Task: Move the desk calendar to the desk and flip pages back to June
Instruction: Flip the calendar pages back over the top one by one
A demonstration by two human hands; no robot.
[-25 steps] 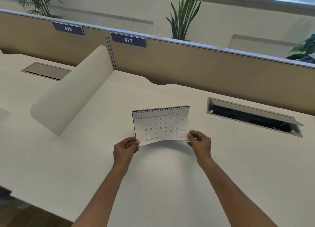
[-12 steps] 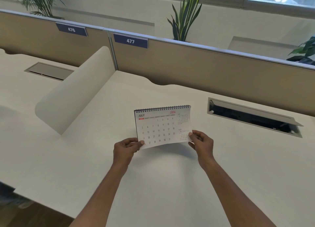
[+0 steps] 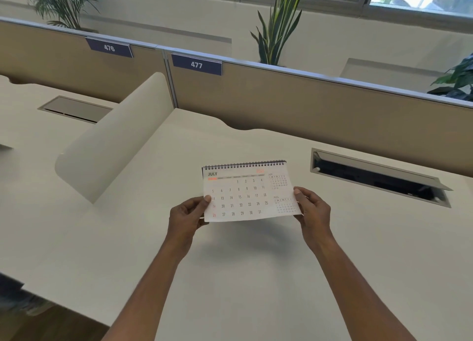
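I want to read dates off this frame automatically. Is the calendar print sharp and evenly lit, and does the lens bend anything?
Head view: on the desk calendar, JULY and the large dates read clearly; the small side months and weekday row are soft. Light is even, without glare, and a faint shadow falls on the desk beneath it. The wide lens bows the partition.

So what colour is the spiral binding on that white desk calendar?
Black, along the white desk calendar's top edge; head view.

Matt paper desk calendar [image 3: 245,194] (black wire binding); smooth matt desk [image 3: 230,276].
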